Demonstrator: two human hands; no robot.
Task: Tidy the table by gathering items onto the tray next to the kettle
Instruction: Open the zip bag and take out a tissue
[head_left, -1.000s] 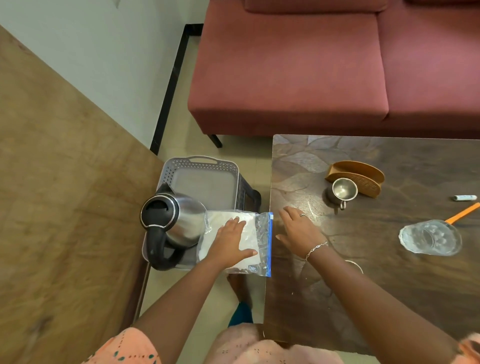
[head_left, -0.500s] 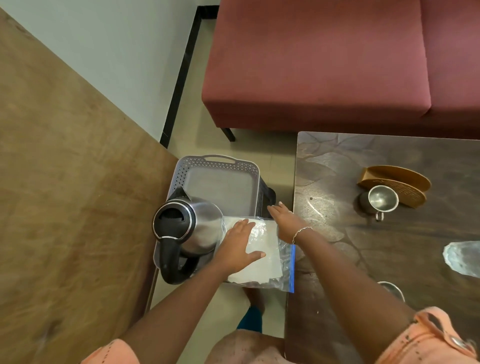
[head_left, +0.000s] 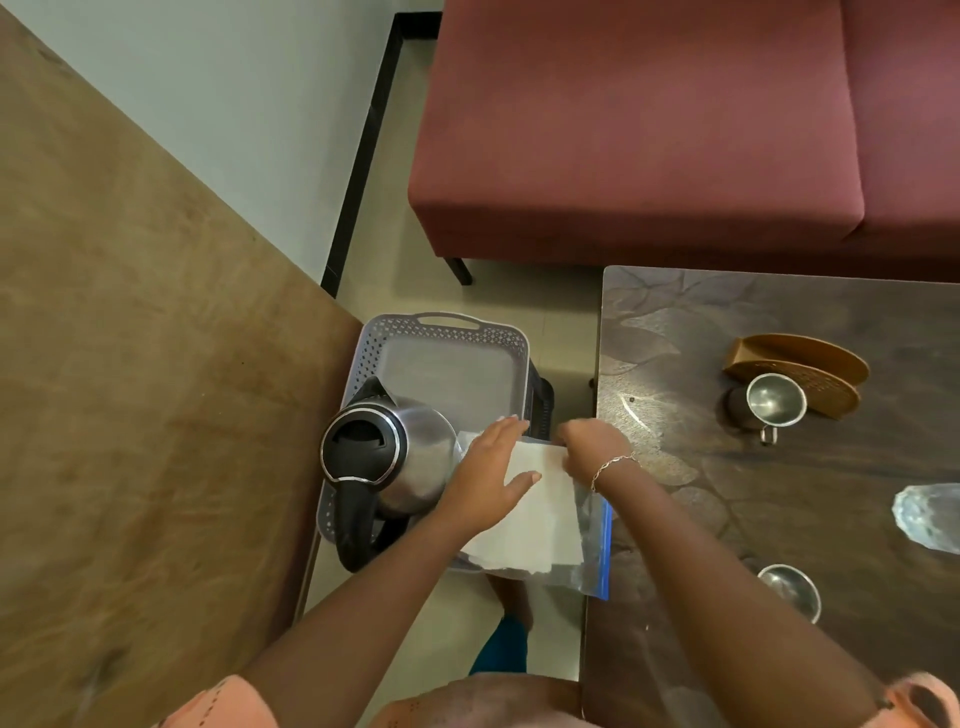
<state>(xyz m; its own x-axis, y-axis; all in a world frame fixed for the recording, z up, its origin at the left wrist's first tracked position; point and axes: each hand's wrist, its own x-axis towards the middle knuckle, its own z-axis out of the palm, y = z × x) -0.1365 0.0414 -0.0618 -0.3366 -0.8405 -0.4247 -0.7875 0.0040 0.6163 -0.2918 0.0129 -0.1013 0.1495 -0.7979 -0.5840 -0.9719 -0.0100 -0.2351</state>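
A grey perforated tray stands left of the dark table, with a steel kettle on its near left part. A clear zip bag holding white paper lies over the tray's near right side, its blue zip edge hanging toward the table. My left hand rests flat on the bag, fingers straight. My right hand is at the bag's far right corner with fingers curled down on it.
On the table stand a steel cup, a brown napkin holder, a second steel cup near my right arm and a clear glass at the right edge. A red sofa lies beyond.
My right hand left the table edge, moved left to the bag's far corner and curled onto it. My left hand stayed flat on the bag.
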